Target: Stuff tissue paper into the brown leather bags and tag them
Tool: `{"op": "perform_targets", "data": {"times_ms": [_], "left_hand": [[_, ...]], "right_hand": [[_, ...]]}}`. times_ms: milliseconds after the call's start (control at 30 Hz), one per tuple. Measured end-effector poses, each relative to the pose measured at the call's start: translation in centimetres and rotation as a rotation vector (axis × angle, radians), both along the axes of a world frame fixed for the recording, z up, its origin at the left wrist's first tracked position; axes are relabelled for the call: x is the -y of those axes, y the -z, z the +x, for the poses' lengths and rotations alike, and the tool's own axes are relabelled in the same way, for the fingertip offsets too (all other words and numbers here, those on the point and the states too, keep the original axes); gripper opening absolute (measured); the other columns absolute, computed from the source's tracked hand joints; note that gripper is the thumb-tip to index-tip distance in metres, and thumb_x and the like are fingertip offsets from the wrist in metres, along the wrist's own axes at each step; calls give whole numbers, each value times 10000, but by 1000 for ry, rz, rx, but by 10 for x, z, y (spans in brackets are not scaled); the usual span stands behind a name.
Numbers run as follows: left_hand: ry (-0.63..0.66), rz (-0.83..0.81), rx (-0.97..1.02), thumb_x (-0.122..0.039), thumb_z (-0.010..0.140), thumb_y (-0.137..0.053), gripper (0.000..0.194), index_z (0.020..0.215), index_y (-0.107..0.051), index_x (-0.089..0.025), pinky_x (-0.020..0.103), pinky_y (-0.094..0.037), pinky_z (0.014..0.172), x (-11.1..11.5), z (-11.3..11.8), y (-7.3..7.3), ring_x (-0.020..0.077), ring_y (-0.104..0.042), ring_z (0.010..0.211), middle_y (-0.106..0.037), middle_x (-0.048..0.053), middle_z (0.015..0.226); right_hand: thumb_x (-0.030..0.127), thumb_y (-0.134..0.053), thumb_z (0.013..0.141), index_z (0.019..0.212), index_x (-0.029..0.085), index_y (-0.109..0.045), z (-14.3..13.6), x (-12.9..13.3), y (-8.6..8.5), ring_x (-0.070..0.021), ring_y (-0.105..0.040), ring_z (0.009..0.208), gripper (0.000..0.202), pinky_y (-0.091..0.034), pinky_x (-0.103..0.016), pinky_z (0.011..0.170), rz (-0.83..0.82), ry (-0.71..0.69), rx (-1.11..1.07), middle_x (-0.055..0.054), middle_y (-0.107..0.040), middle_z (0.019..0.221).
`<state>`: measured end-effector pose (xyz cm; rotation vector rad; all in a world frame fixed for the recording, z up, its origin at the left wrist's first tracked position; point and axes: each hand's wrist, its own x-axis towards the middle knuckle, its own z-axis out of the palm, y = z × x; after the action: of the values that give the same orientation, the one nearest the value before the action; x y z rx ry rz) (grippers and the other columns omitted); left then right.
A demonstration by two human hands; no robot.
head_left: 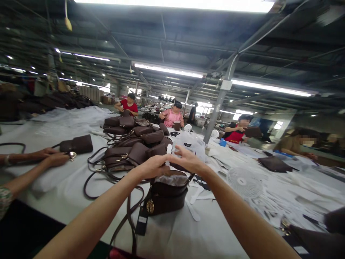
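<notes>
A dark brown bag (169, 199) stands upright on the white-covered table, its top open and pale lining (172, 179) showing. A gold round charm (150, 206) and a black tag (142, 220) hang at its left side. Above the opening, my left hand (155, 166) has its fingers closed at a white ridged strip (169, 151); the fingertips are partly hidden. My right hand (188, 159) is beside the strip, thumb and fingers apart, touching or nearly touching the left fingers.
Brown bags (132, 140) with straps are heaped behind and left. At the left, another person's hands (55, 157) hold a brown bag (78, 144). A white fan (241, 181) and white strips (192, 212) lie right. Several people work across the table.
</notes>
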<state>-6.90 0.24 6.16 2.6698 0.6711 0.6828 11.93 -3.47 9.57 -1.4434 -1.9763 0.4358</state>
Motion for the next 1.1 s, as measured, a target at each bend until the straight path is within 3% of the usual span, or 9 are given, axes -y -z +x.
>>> {"op": "perform_targets", "data": {"times_ms": [100,200,367,467,533,667,800,967,1100], "left_hand": [[-120,121,-43,-230,854,-560,389,1227,-450,-227,300,-471,795,6,-7,-9,220,-631,939,-669,42,1027],[-244,389,49,-170,888,-494,315,1201,-483,-195,344,-465,846,37,-3,0,227,-609,985,-639,102,1100],[-171,526,128,-116,906,-361,256,1018,-588,-156,355,-493,822,91,24,65,213,-611,848,-661,98,920],[-380,425,-18,-166,850,-484,406,1247,-503,-88,485,-456,938,89,41,103,318,-569,1069,-631,181,1133],[-472,320,-110,-130,838,-474,441,1278,-488,-112,496,-461,932,81,47,114,323,-565,1086,-631,171,1148],[-429,160,-230,-34,808,-415,396,1124,-600,-183,408,-494,881,75,48,104,271,-594,1022,-659,111,1098],[-318,63,-336,-57,716,-525,282,944,-666,-144,467,-477,897,78,50,90,313,-604,982,-680,146,1009],[-286,68,-370,-43,766,-469,463,1204,-595,-127,422,-494,913,78,44,111,302,-624,1023,-672,163,1124],[-318,86,-303,-100,822,-472,570,1375,-452,-236,419,-398,1062,74,35,118,287,-534,1206,-569,100,1339]], "right_hand": [[385,-688,721,916,169,-614,4,11,-5,-184,-623,722,301,-479,-257,627,-301,-269,84,-2,-652,771],[354,-605,772,801,181,-561,3,15,-7,-117,-524,495,181,-443,-226,485,-434,-295,-26,50,-544,582],[388,-576,788,687,193,-488,8,9,-1,-86,-422,411,236,-367,-198,400,-553,-274,-191,68,-467,484],[360,-621,732,741,169,-572,18,2,11,-95,-517,519,197,-417,-193,490,-655,-288,-299,36,-579,592],[280,-657,643,732,154,-625,25,-4,18,-83,-516,541,157,-408,-178,515,-700,-279,-280,37,-596,609],[228,-616,559,659,161,-645,34,-10,25,-102,-517,493,123,-422,-204,514,-912,-284,-275,33,-591,536],[276,-538,607,691,166,-638,31,-11,28,-135,-560,545,171,-459,-248,588,-1060,-379,-406,5,-628,606],[137,-519,574,793,169,-624,25,-9,35,-131,-526,745,245,-420,-220,722,-846,-569,-180,46,-601,722],[89,-480,565,875,164,-612,27,-11,31,-142,-499,783,345,-410,-218,711,-694,-552,23,34,-583,812]]}}
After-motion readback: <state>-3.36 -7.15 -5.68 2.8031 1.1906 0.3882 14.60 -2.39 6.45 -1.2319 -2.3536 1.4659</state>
